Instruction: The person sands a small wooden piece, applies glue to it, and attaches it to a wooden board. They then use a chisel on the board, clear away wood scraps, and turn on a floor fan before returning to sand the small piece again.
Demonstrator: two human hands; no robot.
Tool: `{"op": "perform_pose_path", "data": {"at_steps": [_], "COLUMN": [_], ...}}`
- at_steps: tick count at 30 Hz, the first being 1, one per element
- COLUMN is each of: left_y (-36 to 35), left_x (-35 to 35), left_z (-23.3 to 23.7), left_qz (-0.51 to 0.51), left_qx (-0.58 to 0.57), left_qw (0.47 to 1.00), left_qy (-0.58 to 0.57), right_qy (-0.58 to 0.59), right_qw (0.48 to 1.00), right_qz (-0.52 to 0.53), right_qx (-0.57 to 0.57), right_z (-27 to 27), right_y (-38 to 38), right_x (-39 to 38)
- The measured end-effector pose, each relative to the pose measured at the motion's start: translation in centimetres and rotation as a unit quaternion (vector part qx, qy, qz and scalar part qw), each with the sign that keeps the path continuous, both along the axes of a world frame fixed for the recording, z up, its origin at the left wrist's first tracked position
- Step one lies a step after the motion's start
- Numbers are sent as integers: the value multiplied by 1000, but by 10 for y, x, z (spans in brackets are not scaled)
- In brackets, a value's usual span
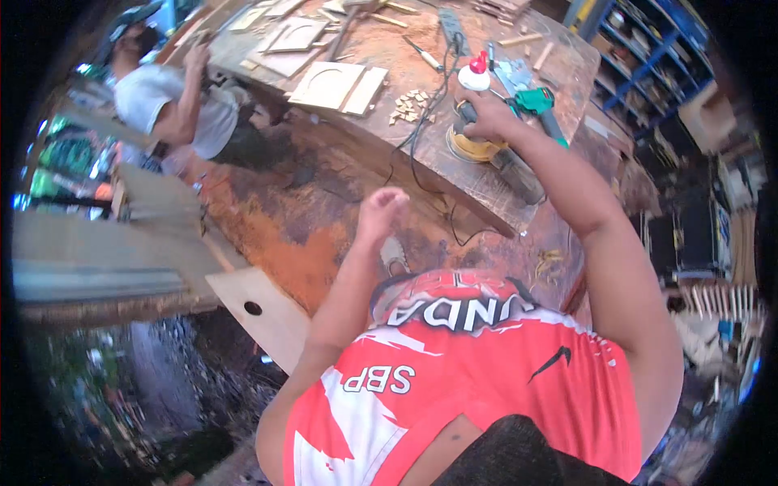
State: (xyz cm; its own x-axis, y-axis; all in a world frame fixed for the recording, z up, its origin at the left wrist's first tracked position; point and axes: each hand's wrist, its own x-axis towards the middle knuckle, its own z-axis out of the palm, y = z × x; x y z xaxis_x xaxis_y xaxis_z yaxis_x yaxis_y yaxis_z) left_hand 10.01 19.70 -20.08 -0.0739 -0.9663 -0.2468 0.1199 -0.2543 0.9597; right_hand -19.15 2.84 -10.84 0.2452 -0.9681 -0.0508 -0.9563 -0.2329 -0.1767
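The sander (472, 150) is parked on the table (577, 69), and its top is gripped by the right hand (486, 117), with the fingers wrapped over it. The left hand (383, 212) is held up in the air, left of the sander and on its near side, kinda curled, but it's too blurry for any pinch to be made out. A red-topped white bottle (474, 78) is set just behind the sander, a green power tool (535, 100) is left to its right, small wood bits (412, 107) are scattered to its left, and flat wood panels (328, 85) are laid farther out that way
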Motion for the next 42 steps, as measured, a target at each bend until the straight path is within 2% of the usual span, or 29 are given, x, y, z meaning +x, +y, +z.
{"op": "perform_pose_path", "data": {"at_steps": [2, 3, 4, 6, 7, 9, 10, 13, 15, 17, 20, 26, 35, 40, 42], "left_y": [-36, -56, -76, -104, -118, -139, -146, -158, -156, -150, -145, -150, -163, -168, -171], "left_x": [7, 10, 9, -4, -16, -47, -66, -124, -162, -198, -245, -300, -316, -309, -306], "left_z": [27, 38, 49, 71, 83, 102, 112, 126, 135, 144, 153, 162, 167, 169, 169], "left_qz": [-12, -43, -72, -101, -112, -163, -190, -252, -266, -277, -278, -304, -338, -327, -333], "left_qx": [1, -10, -24, -14, -12, -27, -48, -56, -55, -63, -66, -86, -108, -114, -124], "left_qw": [1000, 999, 995, 990, 985, 978, 974, 960, 954, 950, 950, 943, 929, 927, 923], "left_qy": [4, 29, 56, 95, 131, 125, 118, 111, 129, 128, 128, 108, 109, 144, 146], "right_qy": [-131, -198, -195, -350, -349, -487, -486, -645, -656, -696, -695, -692, -693, -687, -658], "right_qw": [990, 979, 980, 932, 931, 861, 857, 739, 722, 679, 662, 653, 649, 663, 688], "right_qz": [43, 20, 3, -51, -73, -133, -151, -171, -184, -184, -219, -224, -214, -207, -218], "right_qx": [-4, -48, -49, -76, -83, -68, -78, -90, -124, -143, -174, -212, -230, -213, -214], "right_z": [9, 17, 33, 60, 65, 66, 64, 49, 46, 38, 26, 27, 32, 32, 31], "right_y": [7, 24, 40, 82, 99, 124, 132, 154, 162, 169, 175, 179, 170, 163, 159], "right_x": [-17, -23, -30, -44, -50, -63, -74, -99, -120, -145, -176, -205, -213, -212, -210]}}
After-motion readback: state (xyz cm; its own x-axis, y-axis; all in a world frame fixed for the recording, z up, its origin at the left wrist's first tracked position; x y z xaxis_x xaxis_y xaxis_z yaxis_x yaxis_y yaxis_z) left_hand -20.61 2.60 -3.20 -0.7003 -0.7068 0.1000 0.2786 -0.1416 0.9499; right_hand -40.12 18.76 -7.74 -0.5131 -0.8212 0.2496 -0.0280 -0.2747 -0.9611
